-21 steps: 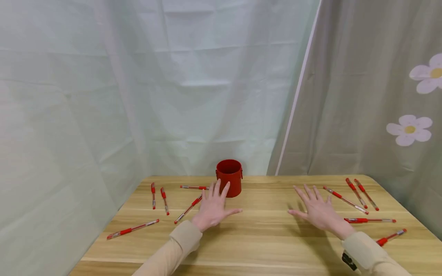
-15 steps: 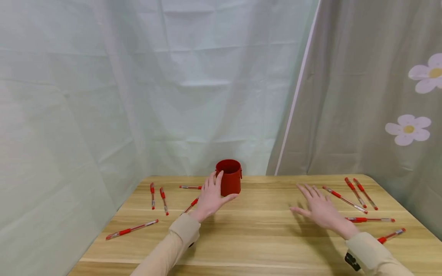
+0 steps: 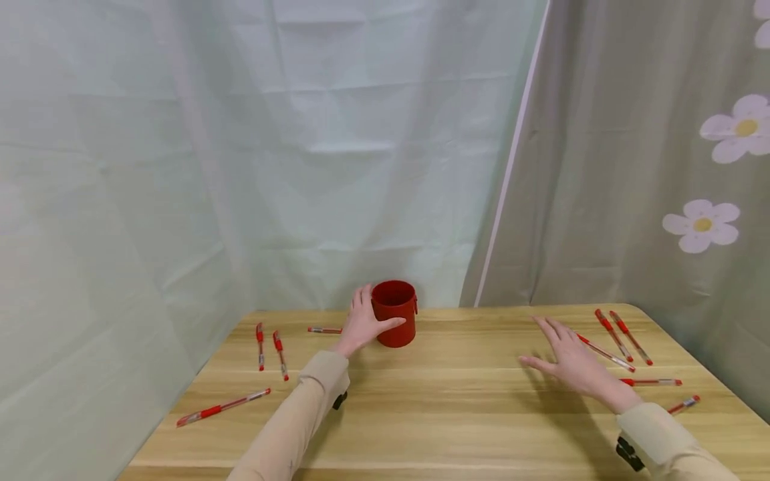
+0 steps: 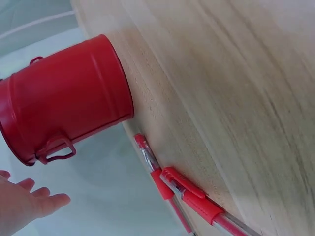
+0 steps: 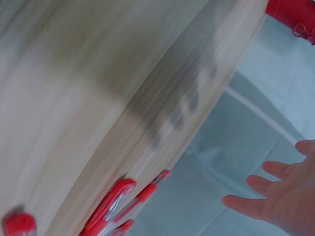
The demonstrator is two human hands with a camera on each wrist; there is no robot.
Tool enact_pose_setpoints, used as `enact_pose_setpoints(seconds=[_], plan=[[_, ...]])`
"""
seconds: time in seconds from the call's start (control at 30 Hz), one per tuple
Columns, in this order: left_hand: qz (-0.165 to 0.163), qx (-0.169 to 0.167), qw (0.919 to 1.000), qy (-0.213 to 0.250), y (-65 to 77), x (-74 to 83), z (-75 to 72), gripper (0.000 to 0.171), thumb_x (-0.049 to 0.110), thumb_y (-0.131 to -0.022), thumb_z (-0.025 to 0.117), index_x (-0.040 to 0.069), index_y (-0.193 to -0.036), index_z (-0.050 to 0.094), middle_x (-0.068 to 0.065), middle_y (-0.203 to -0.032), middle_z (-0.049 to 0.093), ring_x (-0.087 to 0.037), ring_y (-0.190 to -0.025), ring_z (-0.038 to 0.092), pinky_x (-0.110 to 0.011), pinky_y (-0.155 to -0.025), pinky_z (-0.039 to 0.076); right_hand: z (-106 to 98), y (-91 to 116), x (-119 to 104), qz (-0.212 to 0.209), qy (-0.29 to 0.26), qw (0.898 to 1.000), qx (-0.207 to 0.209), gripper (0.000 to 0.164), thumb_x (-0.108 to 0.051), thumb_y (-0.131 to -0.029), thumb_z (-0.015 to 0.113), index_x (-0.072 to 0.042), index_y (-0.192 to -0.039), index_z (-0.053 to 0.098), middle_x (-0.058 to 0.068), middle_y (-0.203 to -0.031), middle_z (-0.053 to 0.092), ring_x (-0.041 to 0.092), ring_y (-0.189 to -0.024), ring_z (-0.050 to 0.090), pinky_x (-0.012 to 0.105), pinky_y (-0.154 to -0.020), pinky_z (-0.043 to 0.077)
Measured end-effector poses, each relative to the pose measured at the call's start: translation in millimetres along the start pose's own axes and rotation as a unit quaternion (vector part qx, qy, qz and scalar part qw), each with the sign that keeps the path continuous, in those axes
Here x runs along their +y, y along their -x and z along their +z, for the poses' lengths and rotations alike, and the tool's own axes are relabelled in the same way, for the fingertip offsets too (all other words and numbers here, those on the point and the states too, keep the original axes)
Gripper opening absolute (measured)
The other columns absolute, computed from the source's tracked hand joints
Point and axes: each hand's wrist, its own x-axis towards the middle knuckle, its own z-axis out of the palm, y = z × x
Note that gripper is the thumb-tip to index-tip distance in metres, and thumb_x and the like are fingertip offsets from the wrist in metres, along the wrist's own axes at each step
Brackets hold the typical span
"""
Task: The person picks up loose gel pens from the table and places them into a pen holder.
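A red metal bucket (image 3: 394, 314) with small side handles stands upright at the back middle of the wooden table. My left hand (image 3: 361, 327) is at its left side, the thumb crossing in front of the bucket in the head view. In the left wrist view the fingers (image 4: 42, 201) are spread beside the handle end and hold nothing. My right hand (image 3: 574, 364) hovers over the right half of the table, palm down and fingers extended, casting a shadow. Nearest to it lies a red pen (image 3: 607, 354), partly hidden behind the hand.
Several red pens lie on the left, among them a slanted front pen (image 3: 224, 407) and one behind the left hand, a pen (image 3: 325, 330). More red pens lie on the right, such as a sideways pen (image 3: 652, 382). A pale curtain (image 3: 361, 167) hangs behind the table.
My left hand has moved forward and turned, from palm down in front of the bucket to its left side. My right hand has shifted slightly right. The view has turned slightly.
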Motion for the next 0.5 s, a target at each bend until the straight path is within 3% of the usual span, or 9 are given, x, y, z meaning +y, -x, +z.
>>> enact_pose_setpoints(seconds=[0.27,0.5], plan=[[0.005,-0.021,0.9996,0.017,-9.1,-0.5,0.0,0.106,0.056,-0.066,0.071,0.002,-0.14,0.018,-0.018,-0.14,0.019,-0.035,-0.124,0.022,-0.049,-0.093,0.031,-12.7,1.7,24.4,0.02,0.0,1.0,-0.002,0.087,-0.047,-0.082,0.061,0.002,-0.14,0.019,0.034,-0.131,0.026,0.054,-0.114,0.027,0.067,-0.083,0.025],[-0.025,-0.026,0.9969,0.07,-11.0,-3.4,1.0,0.106,0.05,-0.066,0.075,0.0,-0.14,0.017,-0.019,-0.14,0.019,-0.034,-0.123,0.026,-0.049,-0.092,0.034,-18.5,-2.7,42.1,0.031,0.017,0.999,0.003,0.086,-0.044,-0.081,0.064,0.009,-0.136,0.023,0.036,-0.124,0.033,0.054,-0.109,0.032,0.065,-0.08,0.029]])
